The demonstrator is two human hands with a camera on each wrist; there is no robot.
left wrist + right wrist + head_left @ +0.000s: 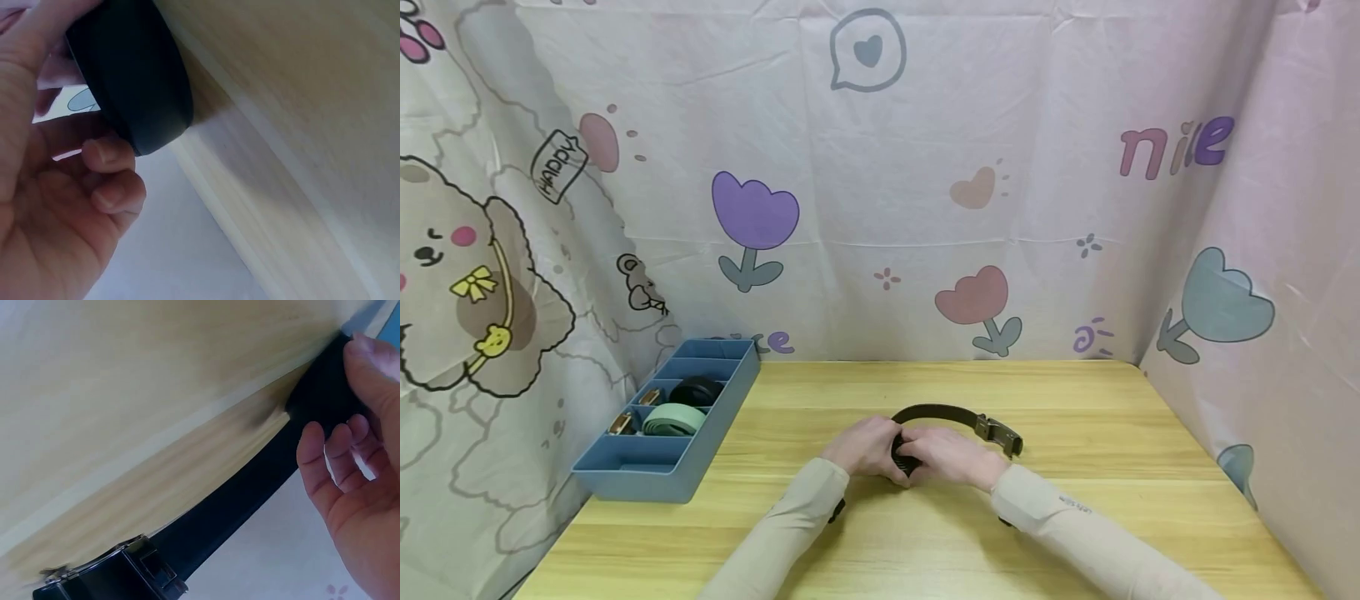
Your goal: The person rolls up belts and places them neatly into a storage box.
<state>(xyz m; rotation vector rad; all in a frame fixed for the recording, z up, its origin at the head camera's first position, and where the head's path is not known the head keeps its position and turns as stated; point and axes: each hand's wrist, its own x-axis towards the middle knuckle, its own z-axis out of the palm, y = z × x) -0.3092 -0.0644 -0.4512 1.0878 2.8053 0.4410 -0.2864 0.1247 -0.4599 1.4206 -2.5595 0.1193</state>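
A dark belt [942,411] stands on its edge on the wooden table, partly rolled. My left hand [867,448] grips the rolled part from the left, and my right hand [951,455] holds it from the right. In the left wrist view the black coil [134,75] sits between thumb and fingers of the left hand [62,181]. From the coil a loose length of strap [231,500] curves behind the right hand [362,469] to a metal buckle [997,435]. The hands partly hide the coil in the head view.
A blue divided box [715,454] stands at the table's left side. Its compartments hold a rolled green belt [674,419], a rolled black belt [696,391] and metal buckles [622,423]. A printed curtain [880,167] hangs behind and beside the wooden table [1075,517].
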